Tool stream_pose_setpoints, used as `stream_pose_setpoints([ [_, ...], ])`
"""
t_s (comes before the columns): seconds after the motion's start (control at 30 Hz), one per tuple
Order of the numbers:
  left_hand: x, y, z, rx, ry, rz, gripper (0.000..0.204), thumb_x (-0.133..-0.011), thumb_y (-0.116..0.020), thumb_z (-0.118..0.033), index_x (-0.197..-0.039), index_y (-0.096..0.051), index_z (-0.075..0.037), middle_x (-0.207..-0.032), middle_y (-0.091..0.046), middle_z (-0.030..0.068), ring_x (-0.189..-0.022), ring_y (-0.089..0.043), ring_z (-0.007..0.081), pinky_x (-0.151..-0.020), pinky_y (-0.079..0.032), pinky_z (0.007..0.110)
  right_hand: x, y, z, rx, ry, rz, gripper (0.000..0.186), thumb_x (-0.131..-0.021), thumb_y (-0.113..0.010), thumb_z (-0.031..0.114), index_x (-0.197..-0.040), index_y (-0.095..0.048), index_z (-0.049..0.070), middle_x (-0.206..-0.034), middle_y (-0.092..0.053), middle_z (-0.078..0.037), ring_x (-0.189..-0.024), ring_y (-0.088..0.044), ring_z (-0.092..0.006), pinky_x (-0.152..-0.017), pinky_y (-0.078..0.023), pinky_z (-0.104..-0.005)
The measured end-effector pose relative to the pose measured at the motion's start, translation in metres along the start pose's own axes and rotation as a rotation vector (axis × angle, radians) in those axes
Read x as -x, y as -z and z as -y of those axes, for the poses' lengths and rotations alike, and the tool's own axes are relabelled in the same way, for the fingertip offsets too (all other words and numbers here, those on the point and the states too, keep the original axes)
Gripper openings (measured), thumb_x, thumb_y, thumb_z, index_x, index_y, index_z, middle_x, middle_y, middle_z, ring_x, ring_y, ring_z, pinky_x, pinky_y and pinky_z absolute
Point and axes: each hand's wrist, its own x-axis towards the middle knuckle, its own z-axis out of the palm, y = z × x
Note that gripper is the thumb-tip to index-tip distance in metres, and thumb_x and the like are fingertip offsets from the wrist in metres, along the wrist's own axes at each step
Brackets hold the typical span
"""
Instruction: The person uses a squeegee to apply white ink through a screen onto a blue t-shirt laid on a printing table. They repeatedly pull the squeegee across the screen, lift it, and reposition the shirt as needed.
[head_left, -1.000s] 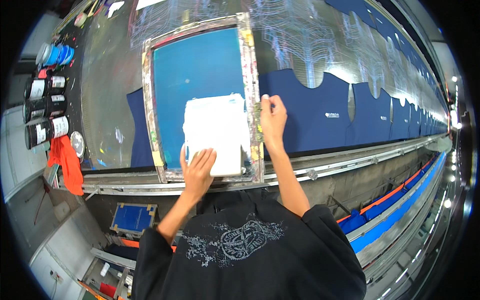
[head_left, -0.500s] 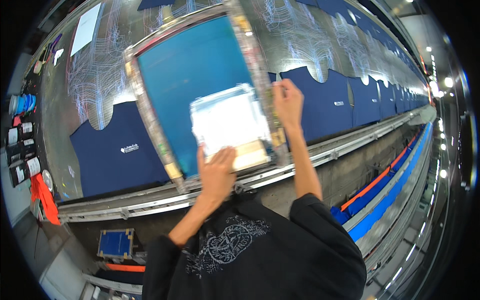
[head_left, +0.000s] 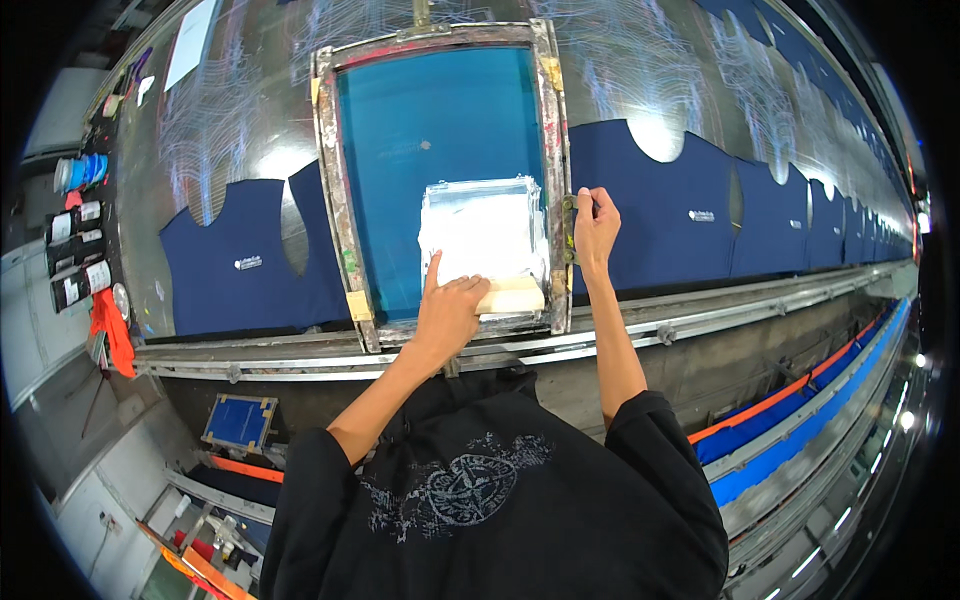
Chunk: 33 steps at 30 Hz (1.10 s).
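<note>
A screen frame (head_left: pixel 554 100) with blue mesh (head_left: pixel 430 110) lies on the long table (head_left: pixel 140 210). A patch of white ink (head_left: pixel 480 225) covers the mesh's lower right, with a cream squeegee (head_left: pixel 515 296) at its lower edge. My left hand (head_left: pixel 452 310) grips the squeegee's left end, index finger stretched out along the ink's left edge. My right hand (head_left: pixel 598 228) is closed at a small olive fitting (head_left: pixel 569 240) on the frame's right side, partly hidden by the fingers. Navy fabric panels (head_left: pixel 650 220) with small white prints lie on both sides of the frame.
Ink tubs (head_left: pixel 75 280) and an orange cloth (head_left: pixel 112 325) line the table's left end. A metal rail (head_left: pixel 620 340) runs along the near edge. A spare screen (head_left: pixel 238 420) sits below at left, and blue-and-orange troughs (head_left: pixel 810 420) run at lower right.
The frame has moved right along the table with both hands, exposing more of the printed navy panels on the left. The camera view has swung too.
</note>
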Motion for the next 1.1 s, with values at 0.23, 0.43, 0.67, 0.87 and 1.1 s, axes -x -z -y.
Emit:
stream_pose_setpoints([
  [0.23,0.010,-0.007,0.005,-0.010,0.010,0.006,0.045,-0.073,-0.063,0.003,-0.117,-0.070,-0.005,-0.118,-0.075,0.0106,-0.118,-0.069,0.0242,-0.128,-0.010,0.059,0.009,-0.010,0.009,0.106,0.058,-0.033,0.029,-0.101,-0.061,0.021,-0.081,-0.056,0.001,-0.066,-0.044,-0.004,-0.064,-0.040,-0.0123,-0.058,-0.037,-0.0348],
  [0.43,-0.005,-0.012,0.023,-0.030,0.023,0.156,0.035,-0.073,-0.066,-0.003,-0.107,-0.069,-0.005,-0.098,-0.074,0.0104,-0.105,-0.072,0.0262,-0.127,-0.014,0.060,0.003,-0.025,-0.006,0.247,0.108,0.048,0.030,-0.103,-0.058,0.022,-0.084,-0.056,-0.001,-0.069,-0.046,-0.005,-0.068,-0.042,-0.0153,-0.063,-0.039,-0.0361],
  [0.67,0.007,-0.008,0.042,0.205,-0.116,-0.026,0.009,-0.076,-0.064,-0.008,-0.080,-0.072,-0.008,-0.082,-0.071,0.0102,-0.089,-0.071,0.0259,-0.128,-0.013,0.062,0.000,-0.023,-0.021,0.420,0.145,0.031,0.029,-0.105,-0.055,0.021,-0.084,-0.054,0.001,-0.072,-0.045,-0.001,-0.068,-0.042,-0.0148,-0.062,-0.037,-0.0344],
  [0.87,0.025,-0.040,0.064,0.507,-0.209,-0.216,0.012,-0.080,-0.062,-0.005,-0.074,-0.072,-0.006,-0.069,-0.064,0.0035,-0.081,-0.067,0.0194,-0.131,-0.015,0.059,-0.027,0.043,-0.066,0.624,-0.027,-0.017,0.035,-0.108,-0.046,0.030,-0.109,-0.060,-0.002,-0.102,-0.057,-0.010,-0.091,-0.057,-0.0226,-0.077,-0.046,-0.0352],
  [1.1,0.033,-0.023,0.103,0.395,-0.286,-0.259,0.014,-0.078,-0.064,-0.008,-0.073,-0.077,-0.009,-0.070,-0.070,0.0037,-0.082,-0.070,0.0211,-0.130,-0.012,0.064,-0.076,0.079,-0.085,0.330,-0.451,-0.009,0.060,-0.104,-0.047,0.047,-0.144,-0.048,0.002,-0.139,-0.052,-0.013,-0.127,-0.055,-0.0290,-0.102,-0.047,-0.0412],
])
